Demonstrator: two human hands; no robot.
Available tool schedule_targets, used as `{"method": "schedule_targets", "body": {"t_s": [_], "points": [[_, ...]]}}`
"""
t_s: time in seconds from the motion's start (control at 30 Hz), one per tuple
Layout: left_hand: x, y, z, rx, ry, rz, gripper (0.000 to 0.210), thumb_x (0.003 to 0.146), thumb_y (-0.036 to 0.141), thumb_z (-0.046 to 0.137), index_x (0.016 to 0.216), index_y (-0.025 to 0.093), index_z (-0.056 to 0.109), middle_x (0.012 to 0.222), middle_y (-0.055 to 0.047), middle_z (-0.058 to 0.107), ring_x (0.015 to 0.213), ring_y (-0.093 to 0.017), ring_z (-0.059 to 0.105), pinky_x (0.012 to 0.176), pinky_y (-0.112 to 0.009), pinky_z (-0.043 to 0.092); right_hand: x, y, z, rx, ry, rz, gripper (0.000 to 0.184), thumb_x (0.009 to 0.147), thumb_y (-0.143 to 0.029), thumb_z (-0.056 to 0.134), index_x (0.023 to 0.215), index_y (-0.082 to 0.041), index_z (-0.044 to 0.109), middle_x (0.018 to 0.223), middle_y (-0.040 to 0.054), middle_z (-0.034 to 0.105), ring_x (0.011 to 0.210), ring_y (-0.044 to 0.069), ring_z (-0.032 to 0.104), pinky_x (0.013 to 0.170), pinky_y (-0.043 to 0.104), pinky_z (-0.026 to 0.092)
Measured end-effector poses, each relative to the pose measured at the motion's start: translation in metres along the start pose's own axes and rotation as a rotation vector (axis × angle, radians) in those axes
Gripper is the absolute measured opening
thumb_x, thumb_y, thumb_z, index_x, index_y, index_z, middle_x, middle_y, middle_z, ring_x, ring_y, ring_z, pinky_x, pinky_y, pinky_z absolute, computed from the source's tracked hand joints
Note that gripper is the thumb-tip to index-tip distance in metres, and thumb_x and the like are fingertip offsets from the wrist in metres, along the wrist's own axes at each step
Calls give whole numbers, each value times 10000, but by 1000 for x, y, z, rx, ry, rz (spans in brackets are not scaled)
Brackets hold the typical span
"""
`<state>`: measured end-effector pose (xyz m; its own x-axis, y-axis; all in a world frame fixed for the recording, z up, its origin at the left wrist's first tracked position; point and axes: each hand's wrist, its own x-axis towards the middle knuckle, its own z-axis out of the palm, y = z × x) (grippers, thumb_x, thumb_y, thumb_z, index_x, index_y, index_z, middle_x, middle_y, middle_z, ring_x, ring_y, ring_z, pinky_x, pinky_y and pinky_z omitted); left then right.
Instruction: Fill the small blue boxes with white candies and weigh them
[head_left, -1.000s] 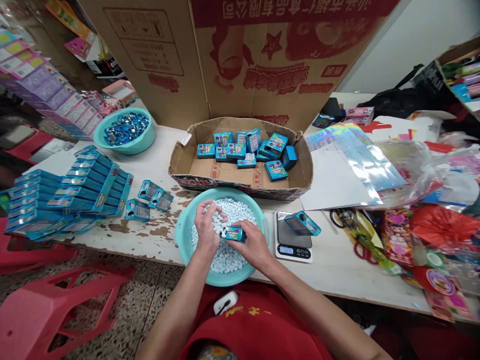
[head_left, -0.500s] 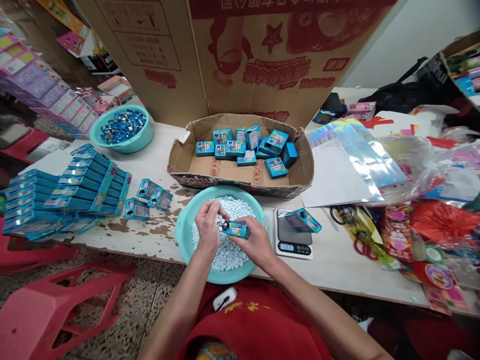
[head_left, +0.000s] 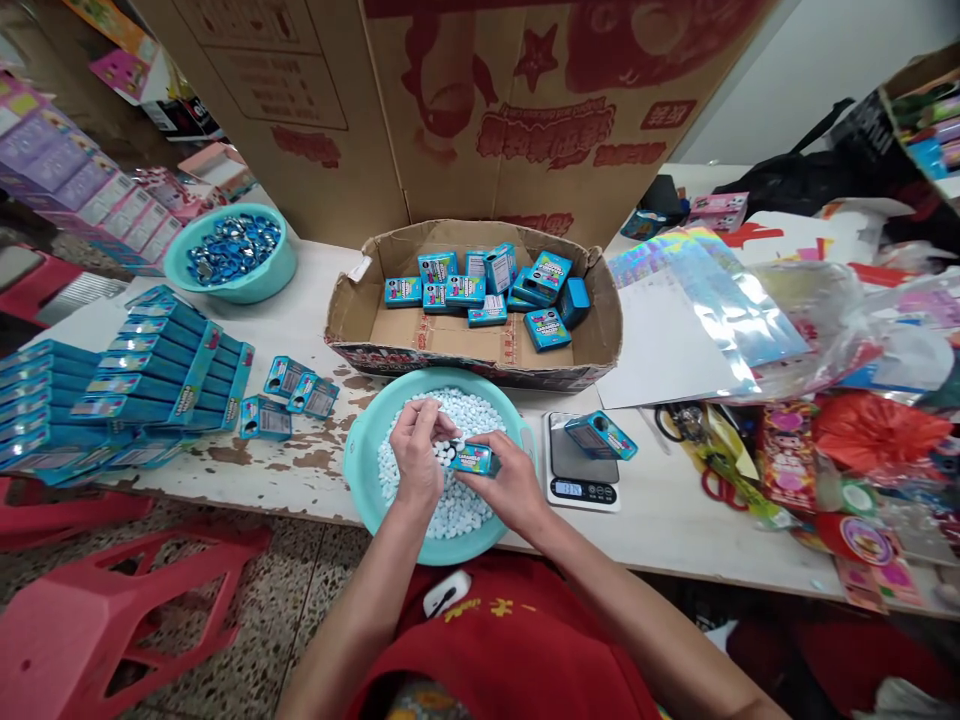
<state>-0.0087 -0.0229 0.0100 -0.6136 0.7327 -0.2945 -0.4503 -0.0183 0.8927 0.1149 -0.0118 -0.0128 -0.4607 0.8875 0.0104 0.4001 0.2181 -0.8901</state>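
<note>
Over a turquoise basin [head_left: 363, 495] of white candies [head_left: 457, 515], both my hands meet near the middle. My left hand [head_left: 418, 450] is cupped with its fingers curled around several of the white candies. My right hand [head_left: 514, 480] grips a small blue candy box [head_left: 472, 459] between thumb and fingers. The box lies sideways, its end with a dark round hole turned toward my left hand. Just right of the basin, another blue box [head_left: 601, 435] rests tilted on a digital scale [head_left: 553, 458], whose display is lit.
Behind the basin stands a cardboard tray [head_left: 450, 372] with several blue boxes. Stacked blue cartons [head_left: 142, 370] and loose boxes [head_left: 311, 395] lie left, near a bowl of blue wrapped pieces [head_left: 232, 286]. Scissors [head_left: 720, 490], plastic sheets [head_left: 720, 300] and packaging lie right. A red stool [head_left: 135, 610] stands below.
The whole view has shifted slightly, so things on the table sit a little further left and higher. My hands keep almost the same pose, still holding the candies and the box.
</note>
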Motion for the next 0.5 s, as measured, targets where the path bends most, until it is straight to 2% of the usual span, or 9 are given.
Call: {"method": "schedule_targets", "body": {"t_s": [0.1, 0.23, 0.37, 0.43, 0.5], "points": [[-1, -1, 4, -2, -57, -15, 218, 800, 372, 596, 789, 157, 558, 580, 16, 544, 494, -108, 542, 510, -222, 441, 0, -1, -1, 1, 0, 20, 328, 657, -184, 762, 948, -214, 613, 900, 17, 615, 882, 213, 581, 784, 325, 445], [-6, 12, 11, -50, -36, 7, 207, 801, 355, 588, 803, 152, 549, 571, 23, 530, 480, -100, 523, 503, -217, 438, -1, -7, -8, 38, 6, 13, 335, 650, -177, 772, 943, -219, 615, 888, 8, 616, 868, 204, 585, 771, 314, 448], [1, 21, 5, -68, -56, 109, 248, 853, 417, 491, 856, 175, 541, 582, 21, 528, 503, -118, 534, 529, -243, 450, 0, 1, -14, 95, 37, -41, 348, 685, -271, 772, 984, -219, 601, 959, 27, 621, 935, 214, 579, 832, 336, 447], [17, 8, -11, 98, -14, 144, 285, 865, 453, 442, 865, 189, 547, 628, 6, 551, 582, -147, 571, 599, -282, 478, 2, 11, -14, 115, 58, -6, 343, 692, -320, 768, 973, -211, 604, 954, 35, 624, 933, 222, 586, 836, 353, 455], [38, -17, -32, 478, 19, 169, 290, 845, 455, 467, 847, 186, 577, 737, -33, 600, 744, -194, 604, 720, -336, 488, 1, 17, -16, 148, 68, 21, 339, 695, -333, 767, 965, -204, 607, 946, 38, 625, 924, 221, 591, 832, 356, 464]]}}
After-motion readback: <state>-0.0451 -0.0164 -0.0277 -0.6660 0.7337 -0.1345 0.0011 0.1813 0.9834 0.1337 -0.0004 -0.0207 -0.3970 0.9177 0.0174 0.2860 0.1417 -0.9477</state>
